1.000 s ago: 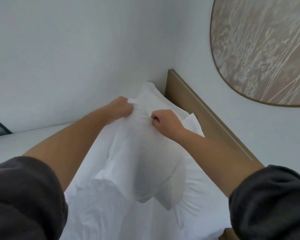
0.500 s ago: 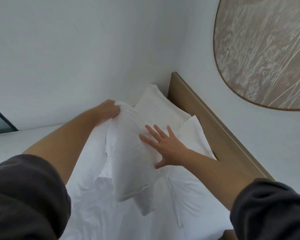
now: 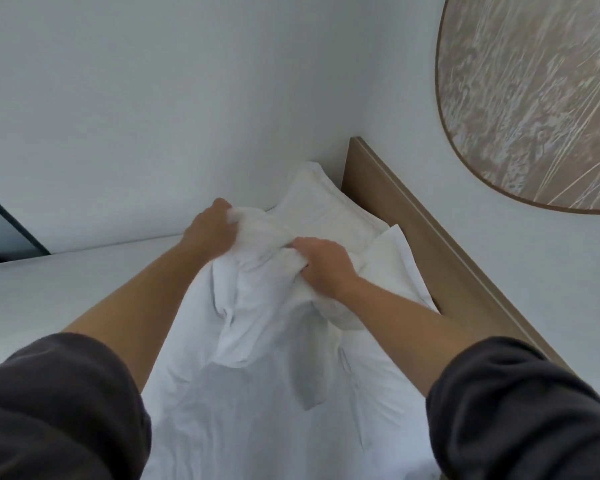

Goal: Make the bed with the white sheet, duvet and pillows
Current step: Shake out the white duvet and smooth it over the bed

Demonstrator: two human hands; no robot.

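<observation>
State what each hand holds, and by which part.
Both grip one white pillow by its bunched top end: the left hand at the far-left corner, the right hand beside it on the right.

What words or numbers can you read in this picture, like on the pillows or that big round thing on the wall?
None: there are no words, numbers or labels to read.
The white pillow that the left hand and right hand grip is plain, and so are the other pillows by the wooden headboard.
The round wall picture shows only pale grass-like streaks, no writing.
</observation>
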